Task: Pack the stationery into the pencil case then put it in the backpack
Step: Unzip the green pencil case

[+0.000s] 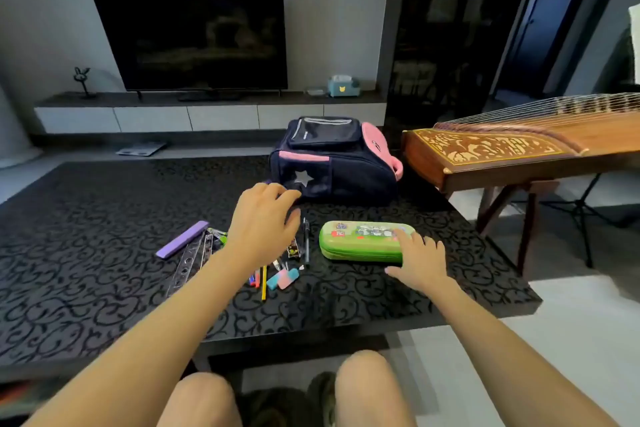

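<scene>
A green pencil case [360, 241] lies zipped shut on the black patterned table [104, 219]. My right hand [420, 262] rests at its right end, fingers spread on the lid and thumb at the front edge. My left hand [265, 222] hovers open over a heap of stationery, hiding part of it: a purple bar [181, 239], clear rulers [190, 260], a black pen [306, 239], a yellow pencil [264, 283] and a blue-pink eraser [283, 278]. A navy and pink backpack [332, 158] stands closed behind them, just beyond my left fingers.
A wooden zither [502, 149] on a stand sits right of the table, close to the backpack. A television [194, 32] and low cabinet [207, 115] line the far wall. My knees [363, 388] are below the table's front edge.
</scene>
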